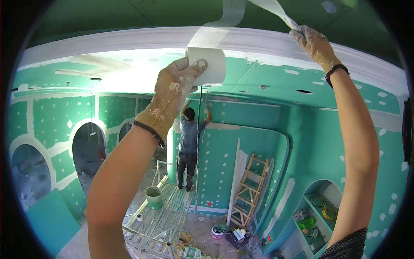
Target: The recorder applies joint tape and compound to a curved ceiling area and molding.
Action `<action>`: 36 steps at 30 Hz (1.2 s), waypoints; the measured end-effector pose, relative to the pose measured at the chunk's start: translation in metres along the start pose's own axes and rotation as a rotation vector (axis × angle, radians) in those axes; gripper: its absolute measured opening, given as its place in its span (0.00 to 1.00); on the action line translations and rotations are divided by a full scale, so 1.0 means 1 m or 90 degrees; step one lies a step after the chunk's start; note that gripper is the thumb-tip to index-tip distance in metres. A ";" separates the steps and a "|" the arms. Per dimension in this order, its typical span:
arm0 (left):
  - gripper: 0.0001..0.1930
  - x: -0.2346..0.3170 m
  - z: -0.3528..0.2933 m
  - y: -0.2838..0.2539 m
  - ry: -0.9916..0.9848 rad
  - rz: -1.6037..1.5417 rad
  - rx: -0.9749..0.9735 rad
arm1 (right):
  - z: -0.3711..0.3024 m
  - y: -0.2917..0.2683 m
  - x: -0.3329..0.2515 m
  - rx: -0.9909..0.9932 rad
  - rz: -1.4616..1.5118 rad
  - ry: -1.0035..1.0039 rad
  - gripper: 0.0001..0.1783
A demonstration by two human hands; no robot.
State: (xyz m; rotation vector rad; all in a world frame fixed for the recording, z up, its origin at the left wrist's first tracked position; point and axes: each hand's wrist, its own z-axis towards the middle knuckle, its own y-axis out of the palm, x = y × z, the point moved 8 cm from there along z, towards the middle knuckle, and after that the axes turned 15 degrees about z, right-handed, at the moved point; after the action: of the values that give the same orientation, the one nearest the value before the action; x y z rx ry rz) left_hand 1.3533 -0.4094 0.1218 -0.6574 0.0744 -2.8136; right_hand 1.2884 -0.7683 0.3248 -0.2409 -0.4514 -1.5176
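My left hand (174, 88), in a tan work glove smeared with white, is closed around a roll of white joint tape (213, 64). From the roll a thin, see-through strip of tape (230, 15) runs up past the white cornice (142, 36) and leaves the top of the view. My right hand (317, 45), gloved too, is raised at the upper right. Its fingers pinch the end of a white tape strip (276, 9) that slants down from the top edge. Whether the two strips join is hidden above the view.
Further off, a person (188, 134) stands on a metal scaffold (151, 224), arms raised to the wall. A green bucket (154, 200) stands on its platform. A wooden ladder (250, 187) leans against the green wall. A wall niche (317, 216) holds cables, and tools (238, 235) lie on the floor.
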 end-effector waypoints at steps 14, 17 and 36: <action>0.29 -0.013 0.009 0.010 -0.019 -0.129 0.025 | 0.063 -0.119 -0.105 -0.147 -0.048 0.068 0.34; 0.26 -0.009 0.007 0.012 0.019 -0.095 0.018 | 0.080 -0.114 -0.112 -0.278 -0.009 0.192 0.31; 0.30 -0.004 0.011 0.031 0.050 -0.112 -0.018 | 0.129 -0.055 -0.178 -0.004 -0.097 0.066 0.19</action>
State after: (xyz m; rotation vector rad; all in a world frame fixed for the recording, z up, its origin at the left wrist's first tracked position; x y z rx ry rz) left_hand 1.3689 -0.4380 0.1264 -0.5850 0.0746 -3.0123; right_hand 1.2182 -0.5559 0.3571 -0.1345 -0.3893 -1.6730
